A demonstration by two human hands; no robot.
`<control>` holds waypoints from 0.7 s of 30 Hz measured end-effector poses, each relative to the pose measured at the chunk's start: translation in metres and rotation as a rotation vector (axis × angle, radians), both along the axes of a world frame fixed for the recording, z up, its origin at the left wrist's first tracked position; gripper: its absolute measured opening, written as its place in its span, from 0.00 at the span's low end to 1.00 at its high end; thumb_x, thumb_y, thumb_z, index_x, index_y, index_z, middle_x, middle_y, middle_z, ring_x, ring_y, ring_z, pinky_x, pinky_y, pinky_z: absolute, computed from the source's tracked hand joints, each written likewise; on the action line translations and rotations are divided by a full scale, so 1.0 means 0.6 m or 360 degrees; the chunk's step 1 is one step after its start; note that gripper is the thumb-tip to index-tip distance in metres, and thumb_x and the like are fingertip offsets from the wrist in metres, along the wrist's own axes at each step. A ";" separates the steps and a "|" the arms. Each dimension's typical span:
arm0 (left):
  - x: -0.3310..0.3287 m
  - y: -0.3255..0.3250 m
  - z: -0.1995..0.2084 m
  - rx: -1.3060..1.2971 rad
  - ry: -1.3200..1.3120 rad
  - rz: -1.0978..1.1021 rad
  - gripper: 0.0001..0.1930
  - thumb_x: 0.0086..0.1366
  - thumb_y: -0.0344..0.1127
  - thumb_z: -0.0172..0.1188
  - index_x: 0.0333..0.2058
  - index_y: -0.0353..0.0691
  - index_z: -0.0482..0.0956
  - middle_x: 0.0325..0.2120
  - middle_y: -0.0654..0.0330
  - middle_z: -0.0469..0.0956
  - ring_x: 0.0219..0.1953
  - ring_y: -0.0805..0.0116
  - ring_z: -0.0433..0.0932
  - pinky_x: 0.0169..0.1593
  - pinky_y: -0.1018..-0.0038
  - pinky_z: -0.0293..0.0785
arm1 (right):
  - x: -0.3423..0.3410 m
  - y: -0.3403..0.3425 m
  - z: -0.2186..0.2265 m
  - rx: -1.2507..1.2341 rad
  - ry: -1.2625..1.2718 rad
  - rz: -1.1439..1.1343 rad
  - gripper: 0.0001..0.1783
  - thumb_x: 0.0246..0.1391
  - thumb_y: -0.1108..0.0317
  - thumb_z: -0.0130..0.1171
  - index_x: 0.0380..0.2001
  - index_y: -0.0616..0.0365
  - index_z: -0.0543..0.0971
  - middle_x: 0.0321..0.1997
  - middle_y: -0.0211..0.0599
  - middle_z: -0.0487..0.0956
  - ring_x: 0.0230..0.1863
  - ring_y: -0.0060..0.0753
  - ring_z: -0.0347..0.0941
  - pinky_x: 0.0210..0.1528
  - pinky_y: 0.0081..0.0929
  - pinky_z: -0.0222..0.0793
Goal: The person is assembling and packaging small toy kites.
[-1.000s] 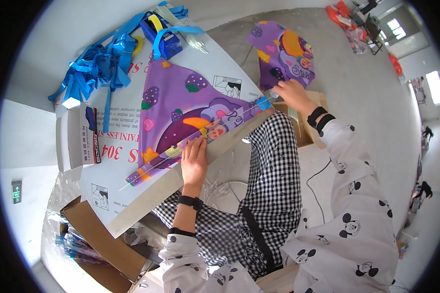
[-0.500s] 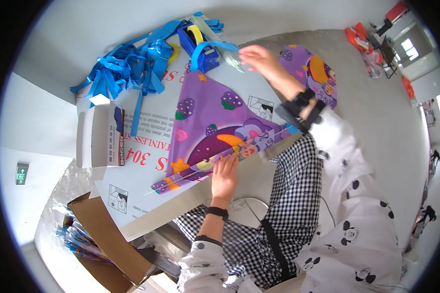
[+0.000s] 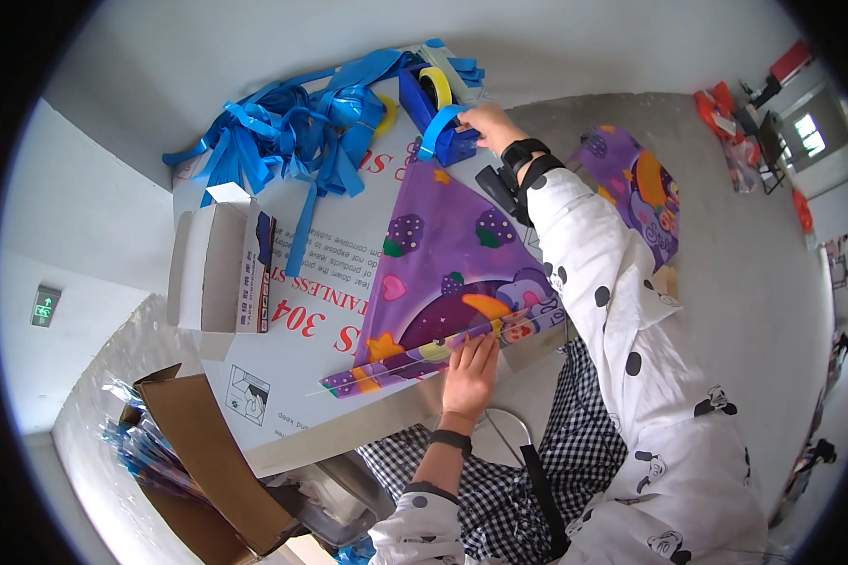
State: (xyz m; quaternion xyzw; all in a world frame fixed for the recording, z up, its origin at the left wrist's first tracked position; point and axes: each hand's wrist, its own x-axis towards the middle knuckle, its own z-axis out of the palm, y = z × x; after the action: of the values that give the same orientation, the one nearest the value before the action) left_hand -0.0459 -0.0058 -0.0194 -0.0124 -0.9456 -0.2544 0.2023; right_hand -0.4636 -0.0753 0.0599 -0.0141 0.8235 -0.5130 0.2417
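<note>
A purple printed sheet (image 3: 443, 235), roughly triangular, lies on the table with strawberries, stars and cartoon figures on it. A thin pale rod (image 3: 349, 387) runs along its folded near edge and sticks out at the left end. My left hand (image 3: 471, 377) lies over that fold, fingers outstretched and pressing it down. Beyond the sheet's far corner, my right hand (image 3: 492, 124) is at the front end of a blue tape dispenser (image 3: 457, 148), its fingers pinched together. What they grip is hidden. A blue strip (image 3: 437, 132) arches over the dispenser and runs up to these fingers.
Tangled blue straps (image 3: 292, 122) are heaped at the far left of the table (image 3: 292, 377). An opened white carton (image 3: 219, 264) stands nearer, at left. A cardboard box (image 3: 207, 461) with plastic-wrapped things is below. Another purple printed piece (image 3: 645, 188) lies right of my arm.
My right hand has come down onto the tape dispenser's front end and its fingers have closed. My left hand stays on the fold. The whole view has shifted slightly.
</note>
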 end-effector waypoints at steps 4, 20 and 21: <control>-0.006 0.008 0.001 0.0028 0.0048 -0.0018 0.20 0.53 0.29 0.56 0.46 0.33 0.78 0.49 0.58 0.75 0.53 0.62 0.72 0.56 0.64 0.68 | -0.010 0.020 0.005 -0.0261 -0.0310 -0.0021 0.13 0.55 0.64 0.61 0.43 0.52 0.78 0.39 0.29 0.79 0.46 0.32 0.75 0.56 0.50 0.63; -0.011 0.007 0.002 0.0008 0.0039 0.0002 0.19 0.53 0.28 0.57 0.45 0.33 0.78 0.49 0.59 0.75 0.52 0.62 0.73 0.56 0.63 0.68 | 0.084 0.033 -0.053 -0.1016 -0.0022 -0.0491 0.13 0.56 0.71 0.63 0.42 0.66 0.76 0.46 0.37 0.75 0.48 0.30 0.72 0.57 0.32 0.70; -0.011 0.008 0.001 0.0009 0.0037 0.0000 0.19 0.53 0.28 0.57 0.45 0.33 0.78 0.49 0.59 0.75 0.52 0.62 0.73 0.56 0.63 0.68 | 0.084 0.035 -0.059 -0.1014 -0.0024 -0.0494 0.13 0.56 0.71 0.63 0.42 0.66 0.76 0.46 0.37 0.75 0.48 0.30 0.72 0.57 0.32 0.70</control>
State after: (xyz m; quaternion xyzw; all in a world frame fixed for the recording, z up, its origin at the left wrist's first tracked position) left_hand -0.0527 -0.0009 -0.0188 -0.0148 -0.9425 -0.2571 0.2131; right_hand -0.4133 -0.0540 0.0245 0.0403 0.6126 -0.7749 0.1504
